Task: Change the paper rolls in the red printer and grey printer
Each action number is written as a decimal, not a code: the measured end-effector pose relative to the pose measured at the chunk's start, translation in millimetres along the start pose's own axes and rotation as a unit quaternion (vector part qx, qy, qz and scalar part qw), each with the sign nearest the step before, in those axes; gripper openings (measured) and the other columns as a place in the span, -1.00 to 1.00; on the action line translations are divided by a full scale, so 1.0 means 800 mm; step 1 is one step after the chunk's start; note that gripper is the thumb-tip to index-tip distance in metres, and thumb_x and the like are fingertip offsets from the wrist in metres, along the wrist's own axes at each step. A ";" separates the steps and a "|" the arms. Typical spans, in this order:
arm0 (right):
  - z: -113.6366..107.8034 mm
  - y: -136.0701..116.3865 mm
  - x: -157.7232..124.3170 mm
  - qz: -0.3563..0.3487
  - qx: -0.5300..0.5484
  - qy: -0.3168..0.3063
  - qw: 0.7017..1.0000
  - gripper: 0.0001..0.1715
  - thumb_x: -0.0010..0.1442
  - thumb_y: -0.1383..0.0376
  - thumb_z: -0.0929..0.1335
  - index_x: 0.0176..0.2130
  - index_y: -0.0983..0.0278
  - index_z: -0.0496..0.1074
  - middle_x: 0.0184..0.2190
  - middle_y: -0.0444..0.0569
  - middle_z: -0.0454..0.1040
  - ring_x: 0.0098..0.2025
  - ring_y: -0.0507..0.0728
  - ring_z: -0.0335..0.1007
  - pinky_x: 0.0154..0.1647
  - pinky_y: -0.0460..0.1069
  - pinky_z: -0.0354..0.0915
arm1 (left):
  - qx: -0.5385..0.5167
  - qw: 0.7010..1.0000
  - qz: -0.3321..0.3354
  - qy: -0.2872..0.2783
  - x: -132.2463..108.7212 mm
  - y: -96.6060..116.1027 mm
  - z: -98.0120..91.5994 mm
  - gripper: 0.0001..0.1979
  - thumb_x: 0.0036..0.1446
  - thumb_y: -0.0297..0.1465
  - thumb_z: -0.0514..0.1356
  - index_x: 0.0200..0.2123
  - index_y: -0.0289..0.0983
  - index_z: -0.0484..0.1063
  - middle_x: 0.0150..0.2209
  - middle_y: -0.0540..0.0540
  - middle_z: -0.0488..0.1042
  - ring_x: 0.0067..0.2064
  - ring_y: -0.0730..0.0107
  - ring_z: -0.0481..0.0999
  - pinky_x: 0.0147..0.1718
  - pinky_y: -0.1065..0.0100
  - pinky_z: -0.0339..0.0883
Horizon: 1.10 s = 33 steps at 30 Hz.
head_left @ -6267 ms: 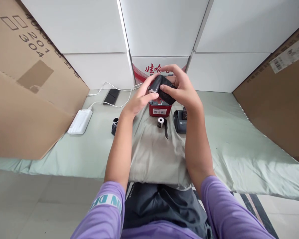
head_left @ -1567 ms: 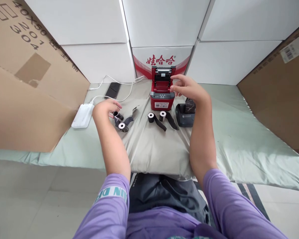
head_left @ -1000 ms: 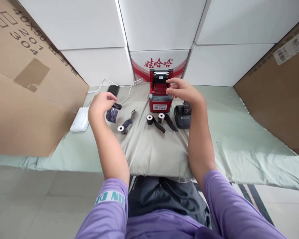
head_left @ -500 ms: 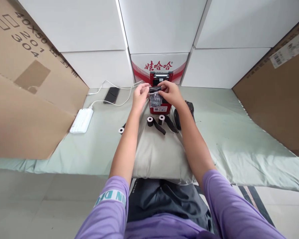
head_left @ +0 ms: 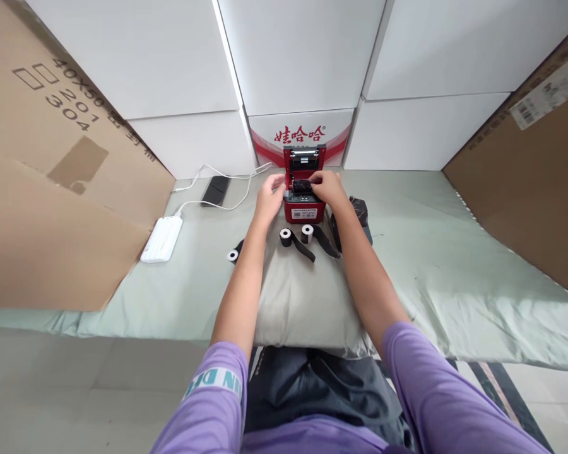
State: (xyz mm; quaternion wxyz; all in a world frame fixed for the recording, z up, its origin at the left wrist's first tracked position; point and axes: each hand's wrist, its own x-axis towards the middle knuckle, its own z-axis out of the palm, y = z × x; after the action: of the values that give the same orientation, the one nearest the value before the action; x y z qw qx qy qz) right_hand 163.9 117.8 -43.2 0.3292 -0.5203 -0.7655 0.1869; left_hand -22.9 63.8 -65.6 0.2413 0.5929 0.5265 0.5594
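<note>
A small red printer stands on the cloth with its lid raised. A black paper roll lies across its opening. My right hand grips the right end of that roll with thumb and fingers. At the printer's left side is my left hand, its fingers slightly apart and nothing visible in them; I cannot tell if they touch the casing. In front of the printer, a black roll and another black roll stand on end with loose tails. A third small roll is beside my left forearm.
To the left lie a black phone and a white power bank with white cables. A black crumpled bundle sits right of the printer. Cardboard boxes flank both sides, and white boxes stand behind.
The black roll and its clear wrap-like strip were held above the printer; now the roll is down in the opening. My left hand has come off it, and the strip no longer shows.
</note>
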 end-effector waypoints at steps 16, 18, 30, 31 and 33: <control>-0.035 -0.003 -0.006 -0.069 0.003 -0.116 0.991 -0.74 0.08 0.32 0.30 -0.33 0.27 0.60 -0.31 -0.05 0.59 -0.13 0.18 0.40 0.24 0.17 0.08 | 0.103 0.994 0.018 0.025 0.008 0.005 -0.002 -0.67 0.20 -0.44 0.15 0.03 -0.23 0.50 0.11 -0.17 0.56 0.20 0.15 0.49 0.26 0.11 0.29; -0.035 -0.005 -0.009 -0.074 0.009 -0.092 0.993 -0.78 0.05 0.28 0.36 -0.31 0.25 0.60 -0.31 -0.06 0.57 -0.14 0.17 0.38 0.18 0.13 0.15 | 0.131 0.989 0.064 0.024 0.030 0.011 0.002 -0.58 0.16 -0.49 0.15 0.10 -0.25 0.48 0.20 -0.19 0.50 0.27 0.15 0.41 0.34 0.09 0.18; -0.045 -0.009 -0.014 -0.057 0.067 -0.038 0.995 -0.78 0.04 0.36 0.37 -0.30 0.31 0.61 -0.46 -0.07 0.54 -0.40 0.08 0.37 -0.28 -0.02 0.26 | 0.315 0.936 0.112 -0.110 0.067 0.070 0.013 -0.35 -0.02 -0.62 0.08 0.14 -0.09 0.48 0.30 -0.14 0.41 0.39 -0.10 0.22 0.37 -0.34 -0.17; -0.048 -0.010 -0.015 -0.056 0.074 -0.045 0.995 -0.77 0.03 0.36 0.37 -0.30 0.31 0.61 -0.45 -0.07 0.55 -0.39 0.09 0.39 -0.26 -0.01 0.28 | 0.327 0.931 0.119 -0.111 0.063 0.074 0.011 -0.36 -0.01 -0.62 0.07 0.13 -0.08 0.48 0.28 -0.14 0.42 0.36 -0.09 0.26 0.37 -0.31 -0.15; -0.056 -0.013 -0.018 -0.053 0.089 -0.053 0.993 -0.75 0.02 0.38 0.37 -0.28 0.31 0.62 -0.42 -0.04 0.58 -0.36 0.11 0.44 -0.22 0.00 0.32 | 0.352 0.920 0.130 -0.114 0.053 0.082 0.009 -0.36 0.01 -0.61 0.06 0.14 -0.08 0.48 0.25 -0.16 0.45 0.30 -0.07 0.35 0.35 -0.24 -0.04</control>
State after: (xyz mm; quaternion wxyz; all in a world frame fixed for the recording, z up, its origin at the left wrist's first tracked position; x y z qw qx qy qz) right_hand 191.5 98.2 -9.1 0.3428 -0.4369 -0.7885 0.2642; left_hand -0.3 82.2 7.3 0.0005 0.7625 0.5770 0.2928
